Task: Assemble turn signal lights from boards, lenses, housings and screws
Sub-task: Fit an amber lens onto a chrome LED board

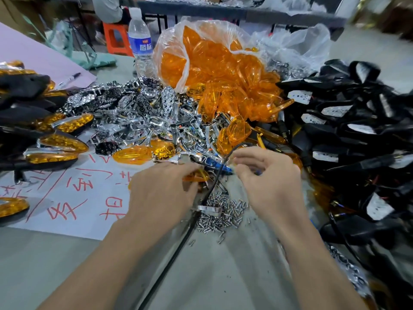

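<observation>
Nearest: grey tabletop point(212, 276) shows betw. the forearms, crossed by a thin black cable point(176, 247) running up to the hands. Small shiny screws point(225, 214) heaped just below the hands; a bent chrome strip point(209, 209) lies on the heap. L hand point(161, 191): fingers curled onto an amber lens point(197, 177) at the near edge of the parts pile. R hand point(270, 182): fingers curled, tips close; what they pinch is blurred, cannot tell. Blue piece point(220, 165) betw. both hands. Hemmed in: finished lights point(62, 142) left, matte black housings point(346, 135) right, chrome reflectors point(143, 113) ahead. Far: clear bag point(169, 48) of glossy amber lenses, water bottle point(139, 41).
</observation>
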### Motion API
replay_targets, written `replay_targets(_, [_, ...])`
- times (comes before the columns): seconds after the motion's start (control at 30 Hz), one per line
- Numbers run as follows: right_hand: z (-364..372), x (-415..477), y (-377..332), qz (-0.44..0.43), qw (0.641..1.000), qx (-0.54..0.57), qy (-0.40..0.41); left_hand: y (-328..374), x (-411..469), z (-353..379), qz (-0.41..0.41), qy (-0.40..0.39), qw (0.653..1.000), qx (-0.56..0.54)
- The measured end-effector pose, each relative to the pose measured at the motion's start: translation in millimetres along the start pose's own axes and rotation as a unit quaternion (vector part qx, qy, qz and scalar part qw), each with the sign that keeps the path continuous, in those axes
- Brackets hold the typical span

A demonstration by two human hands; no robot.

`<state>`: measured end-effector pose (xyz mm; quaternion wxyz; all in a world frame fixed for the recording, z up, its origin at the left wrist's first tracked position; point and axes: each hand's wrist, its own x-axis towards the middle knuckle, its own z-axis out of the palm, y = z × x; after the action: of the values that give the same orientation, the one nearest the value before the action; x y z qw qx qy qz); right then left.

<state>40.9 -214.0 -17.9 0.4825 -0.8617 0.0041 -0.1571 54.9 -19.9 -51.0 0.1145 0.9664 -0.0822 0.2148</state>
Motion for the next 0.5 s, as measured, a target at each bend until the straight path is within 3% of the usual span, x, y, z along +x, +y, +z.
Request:
replay_targets(0.13, [-37.8,22.9,8.6,-0.007,0.98,-0.195,-0.031,-4.8,-4.3,-2.1,-0.022,0.008,0.999,-0.046])
replay_targets(0.27, [-71.0,71.2,32.0,0.07,0.899,-0.426,-0.071,-9.9,3.4,-3.7,-0.065,0.032,0.996,-0.06])
replay_targets(0.37, [-84.8,84.6,46.8,0.102,0.855,-0.489,-0.141,-0.6,4.9,-2.5,-0.053,0.022,0.995,-0.087])
replay_targets(0.5, [-84.4,84.5,57.4,0.015,0.833,-0.541,-0.115,9.8,6.6,-6.2,-0.058,0.026,0.992,-0.111])
